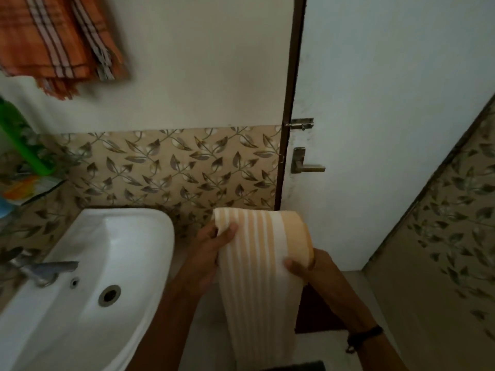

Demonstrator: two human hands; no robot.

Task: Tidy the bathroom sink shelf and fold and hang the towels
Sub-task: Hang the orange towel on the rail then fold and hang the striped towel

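Up and left of the sink (139, 236), an orange checked towel (53, 41) hangs on the wall. Just right of the sink's rim, your left hand (211, 253) pinches the near-left edge of the peach-striped towel (257, 263), thumb on top. Further right of the sink, your right hand (308, 266) grips the towel's other edge, its folded top arching between both hands before the door (388, 129).

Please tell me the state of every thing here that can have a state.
striped towel: folded over, held in both hands
left hand: gripping the towel's left edge
right hand: gripping its right edge
orange checked towel: hanging on the wall
tap: no water running
sink: empty
door: closed
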